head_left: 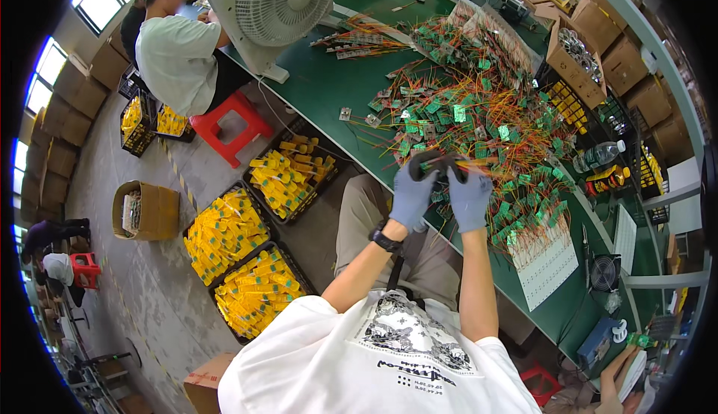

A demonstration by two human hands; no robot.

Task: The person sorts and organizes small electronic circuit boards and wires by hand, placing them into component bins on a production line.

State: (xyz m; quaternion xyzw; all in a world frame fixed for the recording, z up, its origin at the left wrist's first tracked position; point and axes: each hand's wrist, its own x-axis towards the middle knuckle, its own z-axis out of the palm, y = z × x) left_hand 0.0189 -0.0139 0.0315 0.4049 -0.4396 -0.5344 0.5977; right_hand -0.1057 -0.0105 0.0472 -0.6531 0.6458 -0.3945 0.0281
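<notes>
Both my hands wear grey gloves with dark fingertips, and they are close together over the near edge of the green table. My left hand [411,195] is closed in a pinch, with a bit of green circuit board showing at its fingertips. Beside it, my right hand [470,198] is closed too, and orange wires [479,164] run out past its fingers. The fingers hide most of the held piece. Just beyond my hands spreads a large heap of small green circuit boards [479,118] with red and yellow wires.
A white perforated board [544,268] lies on the table at right. A white fan [284,2] stands at the far left. Black crates [288,171] of yellow parts and a red stool [230,126] are on the floor. A clear bottle [600,156] and another person [179,55] are nearby.
</notes>
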